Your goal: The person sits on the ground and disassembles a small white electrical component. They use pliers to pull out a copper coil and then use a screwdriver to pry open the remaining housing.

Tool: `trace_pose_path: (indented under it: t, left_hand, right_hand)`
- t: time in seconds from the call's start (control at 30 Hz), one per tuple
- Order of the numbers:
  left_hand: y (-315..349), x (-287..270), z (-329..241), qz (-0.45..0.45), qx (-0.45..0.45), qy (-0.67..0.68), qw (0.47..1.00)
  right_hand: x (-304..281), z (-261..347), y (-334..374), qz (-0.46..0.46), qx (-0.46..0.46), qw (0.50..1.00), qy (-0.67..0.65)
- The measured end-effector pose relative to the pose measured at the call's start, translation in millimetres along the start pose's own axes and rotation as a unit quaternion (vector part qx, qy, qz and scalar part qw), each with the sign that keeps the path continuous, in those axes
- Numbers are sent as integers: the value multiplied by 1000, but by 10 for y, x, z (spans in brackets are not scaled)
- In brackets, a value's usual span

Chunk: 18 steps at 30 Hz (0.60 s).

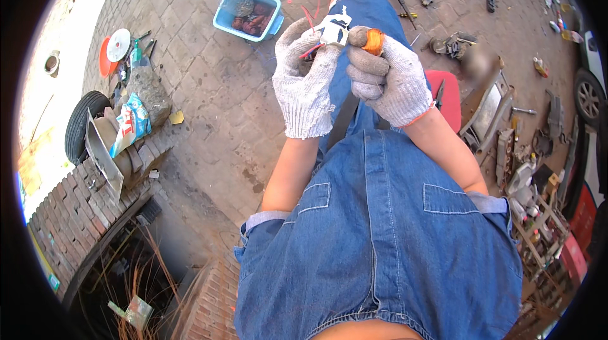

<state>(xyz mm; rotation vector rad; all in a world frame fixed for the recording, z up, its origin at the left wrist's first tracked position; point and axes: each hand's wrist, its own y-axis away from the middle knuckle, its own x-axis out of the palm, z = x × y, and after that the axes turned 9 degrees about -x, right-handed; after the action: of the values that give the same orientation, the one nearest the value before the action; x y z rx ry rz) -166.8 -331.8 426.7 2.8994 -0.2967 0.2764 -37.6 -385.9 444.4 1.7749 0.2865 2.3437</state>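
Both my hands wear whitish knitted work gloves with dirty grey fingers, and they are close together above my lap. My left hand (pixel 308 77) is closed on a small white plastic part (pixel 335 32) with dark areas on it. Thin red wires (pixel 309 18) stick out beside its fingers. Just to the right, my right hand (pixel 389 74) is curled into a fist with the thumb up. An orange piece (pixel 373 42) shows between its thumb and forefinger; its kind and its far end are hidden by the fingers.
A light blue plastic basin (pixel 252 34) holding reddish-brown pieces stands on the paving ahead. A red seat (pixel 445 96) is at my right. Scattered tools and metal parts (pixel 451 45) lie further right, near a parked car (pixel 589 93). At left are a tyre (pixel 87 126) and a dark pit (pixel 120 270).
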Motion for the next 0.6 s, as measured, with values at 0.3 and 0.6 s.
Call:
trace_pose_path:
  t: [0.3, 0.6]
  left_hand:
    - [-293, -273, -5, 107, -179, 370, 905]
    - [-340, -518, -69, 191, -251, 425, 849]
  right_hand:
    - [50, -148, 87, 37, 71, 996, -28]
    - [-45, 265, 74, 83, -32, 994, -59]
